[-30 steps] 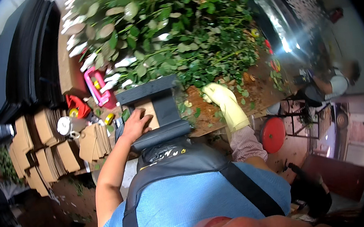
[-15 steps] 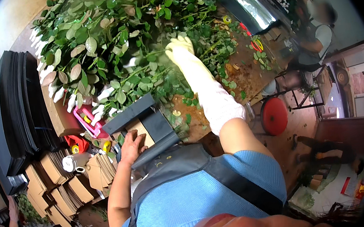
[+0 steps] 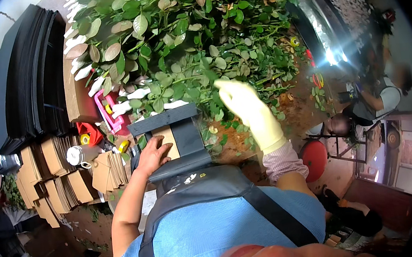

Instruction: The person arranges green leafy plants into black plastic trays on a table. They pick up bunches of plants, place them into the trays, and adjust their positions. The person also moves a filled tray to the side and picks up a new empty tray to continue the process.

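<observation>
At far left, a tall stack of black panels (image 3: 22,78); nearer the body, bundles of folded brown cardboard (image 3: 81,186). Next, a white lidded cup (image 3: 81,154) just beside the bundles, and a pink frame (image 3: 117,123) close to the stems' white-covered ends. Could topple, cup or bundles, from a stray elbow on that crowded side.

In the middle, a bare left hand (image 3: 152,156), palm down, fingers loosely spread on a cardboard piece (image 3: 167,133) inside a black tray (image 3: 187,136) with ridged edges, right in front of the apron (image 3: 225,182). Likely to skew, judging by so light a touch, from uneven pressure or a bump against the tray.

Beyond and rightward, leafy stems (image 3: 181,45) heaped across the counter (image 3: 241,145). Over their near edge, a yellow-gloved right hand (image 3: 241,101), fingers bunched together; impossible to tell whether empty or pinching something. Might drag neighbouring stems or tear leaves, because of the tangle. Farther right, a red stool (image 3: 315,161).

Compared with half a second ago: at left, little change in the bare hand's place on the cardboard; at right, glove drawn back from deeper among the leaves, fingers no longer splayed.
</observation>
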`<state>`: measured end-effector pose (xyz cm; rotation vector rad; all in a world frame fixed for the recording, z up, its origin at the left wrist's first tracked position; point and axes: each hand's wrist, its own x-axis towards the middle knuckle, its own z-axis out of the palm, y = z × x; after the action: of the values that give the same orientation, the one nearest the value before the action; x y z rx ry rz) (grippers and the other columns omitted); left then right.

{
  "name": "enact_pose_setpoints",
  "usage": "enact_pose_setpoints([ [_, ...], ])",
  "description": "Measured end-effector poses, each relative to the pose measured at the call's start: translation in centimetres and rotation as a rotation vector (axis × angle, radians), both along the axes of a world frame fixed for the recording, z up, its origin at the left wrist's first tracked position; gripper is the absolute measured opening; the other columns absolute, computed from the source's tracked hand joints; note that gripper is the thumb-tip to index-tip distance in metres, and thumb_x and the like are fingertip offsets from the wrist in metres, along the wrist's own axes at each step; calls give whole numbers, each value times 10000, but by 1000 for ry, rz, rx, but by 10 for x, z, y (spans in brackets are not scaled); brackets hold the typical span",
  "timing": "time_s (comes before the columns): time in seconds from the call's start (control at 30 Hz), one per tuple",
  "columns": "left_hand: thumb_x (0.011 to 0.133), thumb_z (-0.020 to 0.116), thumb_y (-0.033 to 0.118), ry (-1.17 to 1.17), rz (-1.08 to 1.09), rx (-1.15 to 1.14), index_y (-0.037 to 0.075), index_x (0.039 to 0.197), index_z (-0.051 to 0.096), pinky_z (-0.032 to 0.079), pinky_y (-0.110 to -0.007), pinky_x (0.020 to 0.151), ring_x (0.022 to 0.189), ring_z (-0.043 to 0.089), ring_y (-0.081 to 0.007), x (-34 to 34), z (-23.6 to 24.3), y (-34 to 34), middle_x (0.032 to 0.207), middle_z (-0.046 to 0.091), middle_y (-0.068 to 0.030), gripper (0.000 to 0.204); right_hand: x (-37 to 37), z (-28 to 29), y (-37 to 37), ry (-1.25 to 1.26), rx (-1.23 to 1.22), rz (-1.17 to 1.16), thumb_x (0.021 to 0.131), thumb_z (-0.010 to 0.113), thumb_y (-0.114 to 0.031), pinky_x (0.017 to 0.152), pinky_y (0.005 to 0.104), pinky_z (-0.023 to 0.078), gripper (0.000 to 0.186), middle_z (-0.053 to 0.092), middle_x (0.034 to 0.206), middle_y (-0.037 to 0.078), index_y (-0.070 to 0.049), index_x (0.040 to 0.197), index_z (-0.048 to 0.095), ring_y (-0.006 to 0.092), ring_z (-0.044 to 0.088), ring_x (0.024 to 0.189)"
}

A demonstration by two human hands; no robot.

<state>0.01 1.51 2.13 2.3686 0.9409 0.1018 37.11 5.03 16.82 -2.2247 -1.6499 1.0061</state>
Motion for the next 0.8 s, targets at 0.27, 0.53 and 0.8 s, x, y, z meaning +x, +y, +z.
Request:
enact_pose_setpoints([
  [0.27,753,833,201,-7,-30,23,196,1284,649,491,-425,1039,1254,532,-349,8,-3,6,1373,505,-152,562,-22,-55,88,-716,292,568,921,653,-328,1222,439,258,421,530,1489,100,-155,1305,656,242,428,1425],
  [0.53,752,832,192,-60,-18,38,189,1264,670,496,-416,1030,1252,536,-352,6,-7,5,1359,523,-152,537,-24,39,57,-509,1035,281,828,614,-49,1169,441,360,413,581,1424,135,-129,1228,680,300,516,1330],
  [0.8,755,850,287,-127,80,-89,95,1331,624,436,-429,1093,1281,515,-384,-3,-23,7,1384,523,-183,647,-76,86,-39,-424,701,764,901,542,-87,571,378,530,458,618,857,73,-180,1348,580,256,652,646],
])
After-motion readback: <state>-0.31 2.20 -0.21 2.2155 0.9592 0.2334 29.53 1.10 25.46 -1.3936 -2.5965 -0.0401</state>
